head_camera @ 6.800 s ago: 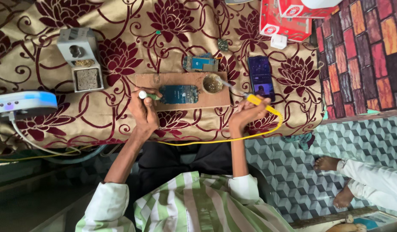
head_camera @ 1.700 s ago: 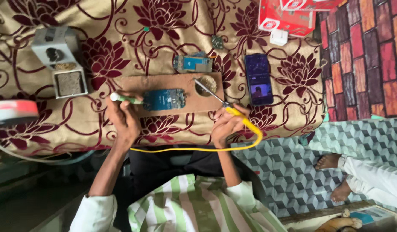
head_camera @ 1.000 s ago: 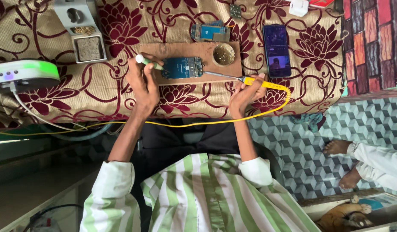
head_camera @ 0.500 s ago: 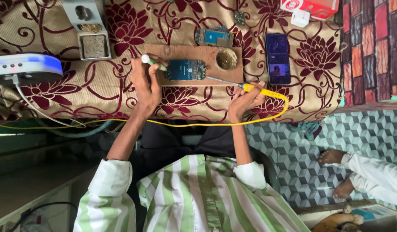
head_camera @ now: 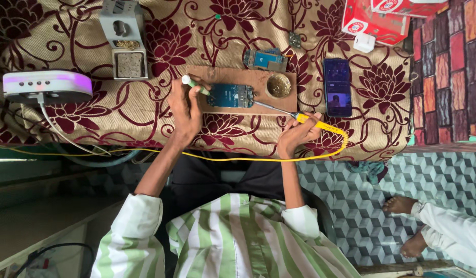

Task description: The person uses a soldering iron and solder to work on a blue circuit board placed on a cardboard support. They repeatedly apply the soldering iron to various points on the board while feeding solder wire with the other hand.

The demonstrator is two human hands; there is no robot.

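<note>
A blue circuit board (head_camera: 230, 96) lies on a brown wooden board (head_camera: 248, 77) on the flowered tablecloth. My left hand (head_camera: 184, 110) rests at the board's left end and grips a thin green tool with a white tip (head_camera: 189, 81). My right hand (head_camera: 297, 135) holds a soldering iron by its yellow handle (head_camera: 312, 122). Its metal tip reaches the circuit board's right edge. A small round tin (head_camera: 278, 85) sits on the wooden board, just right of the circuit board.
A second small circuit board (head_camera: 265, 59), a lit phone (head_camera: 337, 86), a grey iron stand (head_camera: 123, 38), a white glowing device (head_camera: 47, 85) and red boxes (head_camera: 382, 18) surround the work. A yellow cable (head_camera: 222, 157) runs along the table edge. Another person's feet (head_camera: 402, 206) are at the right.
The soldering iron's tip has moved from the round tin to the circuit board's right edge. My left hand has stayed at the board with its tool. The view shifted slightly.
</note>
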